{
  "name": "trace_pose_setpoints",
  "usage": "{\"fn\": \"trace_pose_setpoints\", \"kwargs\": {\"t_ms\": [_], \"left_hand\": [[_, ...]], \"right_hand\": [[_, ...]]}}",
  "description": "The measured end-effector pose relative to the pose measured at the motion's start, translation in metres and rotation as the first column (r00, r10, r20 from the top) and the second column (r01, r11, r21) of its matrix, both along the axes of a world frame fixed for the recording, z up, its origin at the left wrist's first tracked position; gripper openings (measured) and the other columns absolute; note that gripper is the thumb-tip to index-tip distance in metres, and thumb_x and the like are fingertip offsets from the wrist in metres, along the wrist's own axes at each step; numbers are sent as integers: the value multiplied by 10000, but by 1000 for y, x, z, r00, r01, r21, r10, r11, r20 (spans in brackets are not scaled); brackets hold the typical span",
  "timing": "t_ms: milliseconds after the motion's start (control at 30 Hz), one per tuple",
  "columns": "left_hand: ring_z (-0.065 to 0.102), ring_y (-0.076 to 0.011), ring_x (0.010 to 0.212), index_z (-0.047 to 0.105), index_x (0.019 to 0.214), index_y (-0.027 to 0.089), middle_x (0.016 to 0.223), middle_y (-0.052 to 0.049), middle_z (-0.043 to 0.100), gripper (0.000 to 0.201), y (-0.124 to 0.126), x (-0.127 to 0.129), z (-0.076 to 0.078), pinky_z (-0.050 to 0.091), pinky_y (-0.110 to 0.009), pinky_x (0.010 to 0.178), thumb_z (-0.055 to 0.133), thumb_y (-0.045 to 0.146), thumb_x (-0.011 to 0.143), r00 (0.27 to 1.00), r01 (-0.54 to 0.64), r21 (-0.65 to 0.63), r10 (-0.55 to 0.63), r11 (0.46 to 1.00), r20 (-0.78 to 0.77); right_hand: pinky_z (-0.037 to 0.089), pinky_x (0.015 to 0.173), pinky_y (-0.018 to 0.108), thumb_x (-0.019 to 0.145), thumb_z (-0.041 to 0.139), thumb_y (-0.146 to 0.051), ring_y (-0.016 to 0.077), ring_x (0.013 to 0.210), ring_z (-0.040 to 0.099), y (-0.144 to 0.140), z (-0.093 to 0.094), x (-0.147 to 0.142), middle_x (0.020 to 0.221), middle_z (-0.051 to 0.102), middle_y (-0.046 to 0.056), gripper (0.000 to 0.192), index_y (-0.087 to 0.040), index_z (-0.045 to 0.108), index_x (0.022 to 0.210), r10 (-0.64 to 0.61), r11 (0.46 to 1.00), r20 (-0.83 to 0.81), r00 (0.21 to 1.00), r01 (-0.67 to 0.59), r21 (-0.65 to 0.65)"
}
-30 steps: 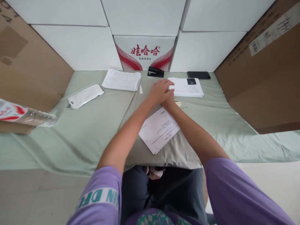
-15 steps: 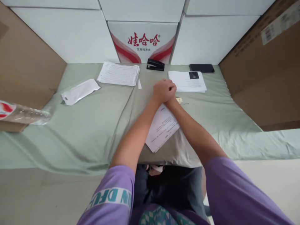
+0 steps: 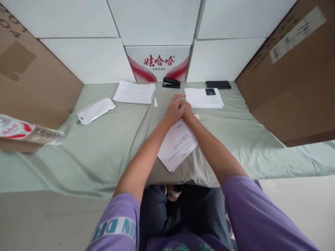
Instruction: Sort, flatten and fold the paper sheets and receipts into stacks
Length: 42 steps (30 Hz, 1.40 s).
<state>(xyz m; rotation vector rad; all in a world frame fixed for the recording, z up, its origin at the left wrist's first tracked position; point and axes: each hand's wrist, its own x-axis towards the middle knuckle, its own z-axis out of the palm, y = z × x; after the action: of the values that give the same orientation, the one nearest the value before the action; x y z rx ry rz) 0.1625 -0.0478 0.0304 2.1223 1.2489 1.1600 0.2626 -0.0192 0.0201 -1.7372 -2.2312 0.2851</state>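
Note:
My left hand (image 3: 174,109) and my right hand (image 3: 186,109) meet at the top edge of a slanted set of printed sheets (image 3: 176,148), partly covering it. The left hand has fingers stretched out toward the upper right. Curled against it are the right hand's fingers; whatever they may hold is hidden. A small pale yellow piece (image 3: 196,116) lies beside my right wrist. Beyond the hands stands a black stapler (image 3: 171,83). To the right is a paper stack (image 3: 200,101) with a dark picture. Another paper stack (image 3: 134,93) and a white paper strip (image 3: 155,102) lie to the left.
A black phone (image 3: 218,84) lies at the back right. On the left are a white packet (image 3: 96,111) and a plastic bottle (image 3: 28,132). White boxes (image 3: 159,64) wall off the back. Brown cartons (image 3: 293,94) flank both sides of the green cloth (image 3: 110,146).
My left hand has gone from a fist to stretched fingers. Both hands remain together at the sheets' top edge. The camera view has tilted up, so the back boxes show more.

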Motion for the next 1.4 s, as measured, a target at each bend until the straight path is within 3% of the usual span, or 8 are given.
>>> {"fn": "trace_pose_setpoints", "kwargs": {"t_ms": [133, 200, 300, 600, 667, 867, 1067, 1400], "left_hand": [[616, -205, 1175, 478, 1373, 195, 1312, -129, 635, 456, -36, -25, -8, 475, -340, 980, 508, 210, 919, 983, -185, -184, 185, 965, -17], [650, -231, 1095, 494, 1362, 193, 1172, -112, 700, 460, -51, -31, -15, 474, -370, 956, 565, 246, 910, 979, -195, -292, 169, 936, -114], [621, -276, 1150, 555, 1303, 195, 1168, -116, 708, 471, -65, -29, -25, 429, -417, 1006, 675, 316, 865, 960, -203, -289, 133, 936, -245], [617, -304, 1153, 620, 1228, 204, 1156, -128, 715, 475, -63, -17, -27, 403, -445, 1011, 763, 391, 816, 924, -216, -334, 82, 917, -373], [628, -306, 1124, 663, 1133, 194, 1138, -132, 723, 381, -62, -18, -28, 411, -447, 996, 751, 399, 824, 919, -213, -337, 71, 917, -387], [641, -299, 1057, 714, 990, 174, 1068, -147, 728, 259, -62, -19, -30, 422, -443, 948, 580, 390, 946, 909, -213, -300, 77, 930, -409], [653, -272, 908, 712, 854, 184, 918, -119, 732, 258, -58, -18, -31, 438, -423, 871, 543, 355, 949, 916, -230, -305, 100, 924, -388], [641, -241, 822, 664, 775, 194, 822, -79, 711, 231, -57, -26, -26, 438, -400, 828, 543, 332, 916, 948, -187, -381, 65, 906, -310]], "right_hand": [[414, 768, 331, 1063, 333, -343, 260, 906, 642, -2, 8, -4, 1027, 720, 176, 420, -143, 702, 1064, -138, 990, 23, 990, 137, 30], [396, 766, 330, 1073, 286, -394, 257, 889, 622, -2, 8, -5, 1005, 712, 176, 478, -149, 695, 1050, -180, 981, -22, 983, 181, 66], [372, 762, 324, 1071, 292, -404, 235, 835, 579, -2, 8, -2, 898, 684, 132, 459, -170, 673, 969, -192, 970, -142, 971, 210, 119], [357, 705, 303, 1068, 121, -488, 176, 716, 490, -14, 17, 19, 728, 510, 44, 601, -198, 597, 842, -160, 915, -527, 834, 326, 238], [361, 691, 295, 1059, 180, -491, 171, 701, 478, -17, 19, 25, 702, 494, 33, 553, -203, 581, 811, -131, 931, -519, 845, 285, 228], [262, 621, 293, 933, 505, -398, 131, 617, 349, -21, 14, 39, 571, 405, -23, 398, -198, 488, 589, 127, 992, -322, 938, -116, 52], [160, 608, 302, 966, 477, -423, 120, 595, 233, -25, 9, 29, 557, 281, -38, 495, -206, 451, 522, 83, 996, -203, 976, -86, -8], [216, 607, 302, 982, 467, -442, 130, 624, 260, -22, 11, 32, 559, 323, -18, 525, -224, 387, 511, 53, 998, -265, 963, -61, -22]]}}
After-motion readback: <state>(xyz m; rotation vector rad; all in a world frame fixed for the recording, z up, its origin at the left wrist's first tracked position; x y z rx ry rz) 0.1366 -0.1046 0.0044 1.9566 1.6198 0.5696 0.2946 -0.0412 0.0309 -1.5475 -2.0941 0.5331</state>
